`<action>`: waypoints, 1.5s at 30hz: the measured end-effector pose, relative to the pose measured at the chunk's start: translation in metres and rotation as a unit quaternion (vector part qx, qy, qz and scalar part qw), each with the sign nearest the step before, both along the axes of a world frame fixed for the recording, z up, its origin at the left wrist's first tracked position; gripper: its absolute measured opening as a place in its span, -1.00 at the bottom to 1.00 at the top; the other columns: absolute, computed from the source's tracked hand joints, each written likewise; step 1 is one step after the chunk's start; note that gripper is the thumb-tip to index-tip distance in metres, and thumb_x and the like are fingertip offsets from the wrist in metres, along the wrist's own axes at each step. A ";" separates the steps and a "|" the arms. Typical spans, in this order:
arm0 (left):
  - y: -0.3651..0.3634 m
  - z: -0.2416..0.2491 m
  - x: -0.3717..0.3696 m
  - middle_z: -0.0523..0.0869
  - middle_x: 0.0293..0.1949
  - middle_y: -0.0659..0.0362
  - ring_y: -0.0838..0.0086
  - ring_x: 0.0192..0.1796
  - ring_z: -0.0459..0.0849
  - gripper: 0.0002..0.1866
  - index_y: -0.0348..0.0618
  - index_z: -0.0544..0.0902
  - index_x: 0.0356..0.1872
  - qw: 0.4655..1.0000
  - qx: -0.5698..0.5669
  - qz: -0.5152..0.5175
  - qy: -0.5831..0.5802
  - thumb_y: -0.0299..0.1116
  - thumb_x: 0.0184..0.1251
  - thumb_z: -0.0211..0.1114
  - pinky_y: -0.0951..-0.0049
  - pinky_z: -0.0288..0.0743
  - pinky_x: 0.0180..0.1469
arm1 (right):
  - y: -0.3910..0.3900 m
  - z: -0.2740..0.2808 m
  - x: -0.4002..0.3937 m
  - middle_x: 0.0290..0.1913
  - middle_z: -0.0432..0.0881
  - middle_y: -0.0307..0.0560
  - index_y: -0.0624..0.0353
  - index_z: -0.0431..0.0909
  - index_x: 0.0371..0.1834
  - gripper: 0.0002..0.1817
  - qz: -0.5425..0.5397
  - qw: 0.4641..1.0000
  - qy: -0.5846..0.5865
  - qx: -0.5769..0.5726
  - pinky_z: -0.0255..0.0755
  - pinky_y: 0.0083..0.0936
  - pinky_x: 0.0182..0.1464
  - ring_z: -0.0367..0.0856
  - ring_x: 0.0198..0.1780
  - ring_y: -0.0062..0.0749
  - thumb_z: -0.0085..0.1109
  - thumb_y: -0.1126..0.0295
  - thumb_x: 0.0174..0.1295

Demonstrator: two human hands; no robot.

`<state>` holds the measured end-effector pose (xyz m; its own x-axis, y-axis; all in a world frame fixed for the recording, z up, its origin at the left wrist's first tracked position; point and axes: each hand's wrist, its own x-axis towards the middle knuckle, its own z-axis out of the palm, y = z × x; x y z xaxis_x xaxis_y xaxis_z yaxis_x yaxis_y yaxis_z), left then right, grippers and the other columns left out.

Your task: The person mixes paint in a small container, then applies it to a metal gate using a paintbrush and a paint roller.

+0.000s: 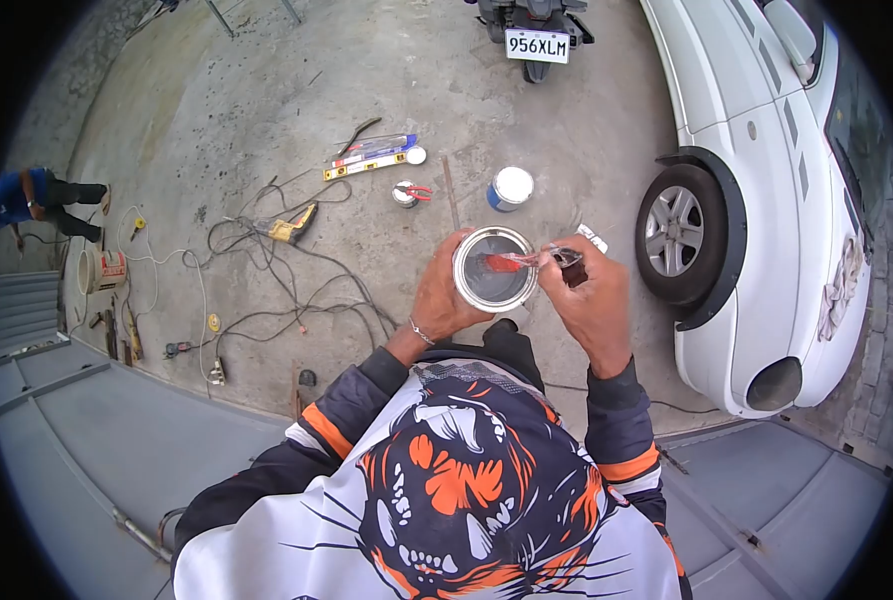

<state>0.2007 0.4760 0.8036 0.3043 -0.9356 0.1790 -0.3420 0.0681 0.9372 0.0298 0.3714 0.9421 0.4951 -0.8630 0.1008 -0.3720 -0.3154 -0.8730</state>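
Observation:
An open round can (494, 268) with a grey inside is held up in front of the body. My left hand (444, 290) is wrapped round the can's left side, a bracelet on its wrist. On the right, my right hand (588, 290) pinches the handle of a paintbrush (506, 262), whose red part lies over the can's opening. Whether the brush tip touches what is in the can is hard to tell. Beyond the can, a blue and white can (512, 188) and a small can (404, 194) with red-handled pliers (416, 191) on it stand on the concrete.
A white car (756, 200) stands at the right, a motorcycle (536, 20) at the top. Tangled cables (316, 300), a yellow tool (293, 224) and a spirit level (366, 164) lie leftward. Another person (51, 195) is near a bucket (101, 271) at far left. Grey metal panels (156, 450) are below.

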 end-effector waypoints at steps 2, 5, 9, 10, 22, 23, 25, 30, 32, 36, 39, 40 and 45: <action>0.000 -0.008 0.001 0.62 0.32 -0.01 0.07 0.36 0.65 0.22 -0.18 0.30 0.53 1.000 -0.004 0.005 -0.001 -0.21 -0.26 0.85 0.14 0.52 0.41 | 0.002 -0.002 0.005 -0.43 0.78 -0.07 0.27 0.73 -0.15 -0.83 0.022 0.999 0.040 0.004 0.56 -0.44 -0.35 0.74 -0.48 -0.37 0.38 0.38 0.35; 0.001 -0.016 0.003 0.61 0.34 0.01 0.11 0.39 0.63 0.24 -0.18 0.25 0.55 1.000 -0.010 -0.007 -0.010 -0.25 -0.24 0.84 0.17 0.50 0.45 | 0.004 -0.006 0.012 -0.38 0.80 -0.01 0.24 0.73 -0.14 -0.81 0.098 0.987 0.128 -0.020 0.60 -0.34 -0.31 0.79 -0.41 -0.18 0.42 0.35 0.31; 0.002 -0.012 0.013 0.57 0.40 0.01 0.21 0.45 0.60 0.26 -0.19 0.18 0.59 0.999 -0.016 -0.032 0.008 -0.31 -0.18 0.83 0.21 0.46 0.51 | 0.008 -0.012 0.018 -0.25 0.81 0.03 0.17 0.72 -0.08 -0.77 0.155 0.959 0.184 -0.148 0.63 -0.20 -0.22 0.80 -0.25 0.00 0.44 0.31 0.29; 0.002 -0.011 0.015 0.57 0.41 0.01 0.20 0.45 0.60 0.26 -0.19 0.18 0.59 0.999 -0.020 -0.030 0.024 -0.32 -0.18 0.83 0.20 0.45 0.52 | 0.009 -0.010 0.019 -0.23 0.79 0.02 0.15 0.71 -0.07 -0.78 0.153 0.953 0.208 -0.160 0.63 -0.19 -0.20 0.79 -0.21 -0.01 0.43 0.32 0.29; 0.011 -0.012 0.018 0.61 0.37 -0.02 0.17 0.42 0.61 0.27 -0.25 0.17 0.58 0.999 0.021 -0.003 -0.036 -0.24 -0.19 0.82 0.21 0.46 0.50 | 0.000 -0.034 0.043 -0.21 0.78 -0.06 0.11 0.72 -0.07 -0.81 0.154 0.952 0.101 -0.244 0.64 -0.17 -0.14 0.76 -0.10 -0.05 0.43 0.40 0.27; 0.011 -0.014 0.018 0.61 0.35 -0.03 0.12 0.39 0.63 0.25 -0.23 0.21 0.56 1.000 0.009 0.004 -0.023 -0.25 -0.22 0.82 0.18 0.48 0.46 | -0.001 -0.035 0.043 -0.23 0.79 -0.05 0.12 0.73 -0.08 -0.81 0.159 0.956 0.088 -0.229 0.64 -0.16 -0.14 0.76 -0.11 -0.04 0.43 0.39 0.27; 0.008 -0.014 0.019 0.63 0.33 -0.05 0.03 0.33 0.67 0.21 -0.20 0.28 0.52 1.000 -0.015 0.017 0.003 -0.28 -0.28 0.80 0.11 0.53 0.38 | -0.002 -0.032 0.042 -0.25 0.79 -0.02 0.13 0.76 -0.09 -0.81 0.182 0.958 0.097 -0.197 0.63 -0.16 -0.15 0.76 -0.13 -0.02 0.44 0.37 0.28; 0.008 0.000 0.024 0.70 0.22 -0.04 0.04 0.23 0.75 0.18 -0.22 0.30 0.48 0.997 -0.056 0.052 -0.025 -0.31 -0.30 0.80 0.10 0.61 0.31 | -0.005 -0.014 0.032 -0.26 0.79 -0.01 0.11 0.78 -0.10 -0.81 0.247 0.938 0.185 -0.156 0.59 -0.15 -0.20 0.75 -0.17 -0.01 0.45 0.32 0.28; 0.009 0.005 0.027 0.68 0.25 -0.04 0.07 0.29 0.70 0.19 -0.23 0.28 0.50 0.998 -0.052 0.042 -0.020 -0.30 -0.26 0.80 0.11 0.56 0.37 | -0.011 -0.006 0.036 -0.25 0.80 -0.01 0.09 0.78 -0.11 -0.81 0.214 0.936 0.205 -0.189 0.59 -0.15 -0.21 0.75 -0.18 -0.03 0.45 0.31 0.28; 0.016 0.005 0.032 0.59 0.36 -0.03 0.12 0.41 0.60 0.24 -0.25 0.21 0.57 0.999 -0.019 0.047 -0.016 -0.27 -0.20 0.80 0.14 0.46 0.49 | -0.015 -0.011 0.051 -0.25 0.79 -0.02 0.08 0.79 -0.10 -0.81 0.183 0.937 0.189 -0.231 0.59 -0.17 -0.20 0.75 -0.18 -0.07 0.46 0.30 0.28; 0.021 -0.003 0.035 0.58 0.36 -0.03 0.11 0.41 0.61 0.26 -0.24 0.20 0.57 0.997 -0.006 0.073 0.000 -0.25 -0.21 0.82 0.15 0.47 0.49 | -0.007 -0.025 0.070 -0.28 0.77 -0.02 0.09 0.79 -0.09 -0.79 0.225 0.943 0.059 -0.237 0.59 -0.17 -0.19 0.74 -0.18 -0.07 0.46 0.30 0.27; 0.022 -0.007 0.037 0.58 0.36 -0.02 0.11 0.41 0.61 0.27 -0.24 0.19 0.58 0.997 0.001 0.082 0.011 -0.24 -0.21 0.82 0.16 0.47 0.48 | -0.006 -0.024 0.072 -0.29 0.77 -0.01 0.09 0.80 -0.09 -0.79 0.249 0.940 0.073 -0.223 0.59 -0.17 -0.19 0.74 -0.18 -0.07 0.46 0.29 0.26; 0.027 -0.002 0.038 0.60 0.36 -0.02 0.12 0.42 0.61 0.26 -0.21 0.19 0.58 0.992 0.002 0.125 -0.029 -0.24 -0.19 0.83 0.16 0.49 0.47 | -0.017 -0.002 0.072 -0.30 0.77 -0.01 0.10 0.80 -0.11 -0.78 0.345 0.903 0.194 -0.169 0.59 -0.16 -0.15 0.73 -0.16 -0.08 0.47 0.28 0.25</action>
<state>0.2382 0.5031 0.8018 0.5154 -0.8333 0.1997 -0.4008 -0.0284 0.9157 0.1023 0.3547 0.9400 0.9577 -0.2876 0.0050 -0.2414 -0.8132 -0.5296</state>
